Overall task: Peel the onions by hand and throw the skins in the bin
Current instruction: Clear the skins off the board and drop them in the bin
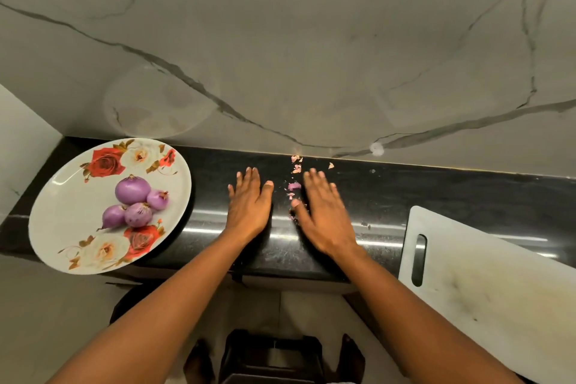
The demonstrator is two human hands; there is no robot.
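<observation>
Black counter (436, 193), our left hand (249, 206) and right hand (327, 215) flat, fingers straight, gripping nothing — skins (294, 186) between, onions (134, 190) on plate (62, 196).

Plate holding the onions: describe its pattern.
The plate is white with red and cream roses, clearest in the head view.

Left hand (247, 206), right hand (324, 212): bare, nails short. Forearms uncovered to the frame edge at 7 and 5 o'clock. Left foot (198, 365) and right foot (352, 355) bare, at 6 o'clock, partly hidden. Clothing not discernible.
</observation>
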